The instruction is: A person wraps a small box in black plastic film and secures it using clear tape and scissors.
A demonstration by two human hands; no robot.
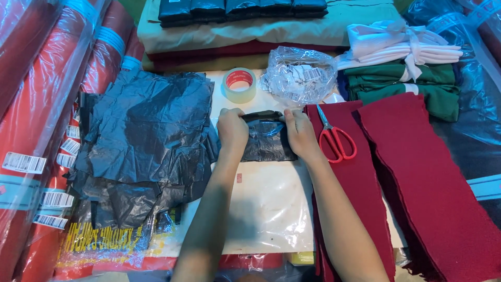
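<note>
A small packet wrapped in black plastic (267, 142) lies on the white work surface (266, 203) in the middle. My left hand (231, 128) grips its upper left corner. My right hand (298, 130) grips its upper right corner. Both hands press the black wrap's top fold down. To the left lies a pile of loose black plastic sheets (143, 133). A roll of clear tape (239, 85) stands just behind the packet. Red-handled scissors (335, 138) rest on the dark red cloth strips (417, 183) right of my right hand.
Red fabric rolls in clear plastic (47, 104) line the left side. A crumpled clear bag of tags (300, 75) sits behind the packet. Folded green and white cloth (407, 73) is stacked at back right. Black wrapped packets (240, 10) sit on folded fabric at the back.
</note>
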